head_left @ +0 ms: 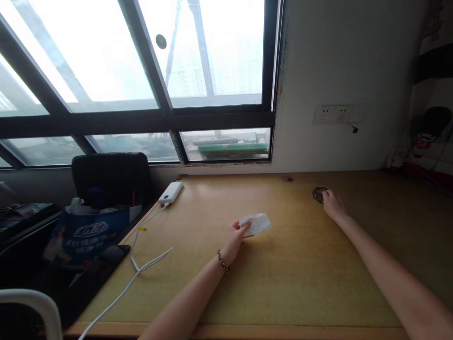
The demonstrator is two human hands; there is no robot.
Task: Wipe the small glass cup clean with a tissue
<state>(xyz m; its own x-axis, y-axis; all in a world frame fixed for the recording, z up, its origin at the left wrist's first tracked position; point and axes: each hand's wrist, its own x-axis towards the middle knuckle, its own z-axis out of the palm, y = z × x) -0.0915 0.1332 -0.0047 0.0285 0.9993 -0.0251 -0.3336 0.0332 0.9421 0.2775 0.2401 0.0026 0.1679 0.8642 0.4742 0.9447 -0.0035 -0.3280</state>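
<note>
My left hand (235, 241), with a beaded bracelet on its wrist, is closed on a thin white tissue (260, 224). The tissue lies across the fingers, with the thumb pressing on top, just above the middle of the wooden table (283, 283). Farther away and to the right, my right hand (332, 204) pinches the right edge of a small dark, patterned piece with an angular outline (318, 194). Its kind is too small to make out, and the fingers hide part of it. It is at the tabletop, near the back.
A white power bank (171, 192) sits at the table's back left corner, its white cable (122, 293) trailing along the left side. Beyond that edge are a black chair (110, 174) and a blue bag (92, 231). Wall sockets (332, 114) and a window border the back.
</note>
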